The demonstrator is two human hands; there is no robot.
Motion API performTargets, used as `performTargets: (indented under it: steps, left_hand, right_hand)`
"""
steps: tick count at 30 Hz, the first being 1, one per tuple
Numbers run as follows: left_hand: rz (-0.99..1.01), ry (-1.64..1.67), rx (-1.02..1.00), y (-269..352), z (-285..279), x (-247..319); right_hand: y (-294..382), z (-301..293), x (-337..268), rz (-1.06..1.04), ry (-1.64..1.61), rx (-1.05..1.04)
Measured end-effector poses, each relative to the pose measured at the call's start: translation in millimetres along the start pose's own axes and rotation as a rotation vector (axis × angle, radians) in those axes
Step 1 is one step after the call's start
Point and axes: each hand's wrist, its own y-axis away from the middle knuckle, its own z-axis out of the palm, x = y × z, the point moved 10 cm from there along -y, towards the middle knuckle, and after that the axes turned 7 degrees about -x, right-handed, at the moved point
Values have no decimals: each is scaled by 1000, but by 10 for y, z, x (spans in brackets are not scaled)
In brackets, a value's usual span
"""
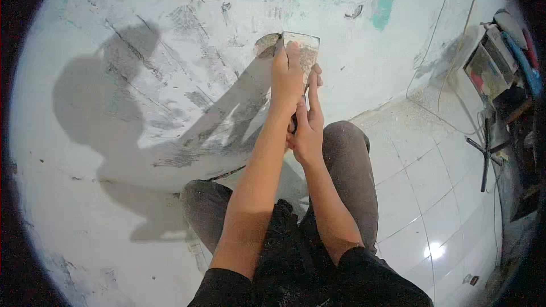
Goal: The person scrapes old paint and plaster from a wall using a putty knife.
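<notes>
A wide scraper or putty knife [309, 53] with a stained metal blade is up against the patchy white wall [367, 76]. My left hand [288, 79] lies over the blade, its fingers pressed on the blade's face near the top edge. Lower down, my right hand [310, 125] is closed around the dark handle, with one finger stretched up along the blade's side. Just left of the blade is a round, rough grey patch [267, 45] on the wall. Grey smears mark the wall to the left, beside the shadow of my head and arms.
Thin cables [437, 21] hang down the wall at the right. A cluttered shelf or rack [490, 70] stands at the far right, with a dark-legged stand [485, 153] by it. White floor tiles [409, 196] lie to the right of my bent knee [347, 149].
</notes>
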Motion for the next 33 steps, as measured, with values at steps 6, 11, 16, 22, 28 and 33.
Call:
performTargets:
  steps: [6, 11, 16, 22, 28, 33]
  left_hand:
    - [66, -104, -3, -2, 11, 94]
    - [253, -302, -8, -105, 318, 749]
    - [378, -140, -220, -169, 1153, 1042]
    - [156, -40, -20, 18, 539, 298]
    - [108, 40, -23, -12, 16, 89]
    - [119, 65, -29, -21, 45, 87]
  right_hand:
    - [-33, 51, 51, 14, -120, -36]
    - [-266, 67, -593, -202, 178, -12]
    - [-233, -262, -1216, -457, 180, 158]
    - [5, -312, -604, -159, 446, 102]
    - [-62, 8, -104, -45, 56, -48]
    - [-47, 0, -101, -8, 29, -28]
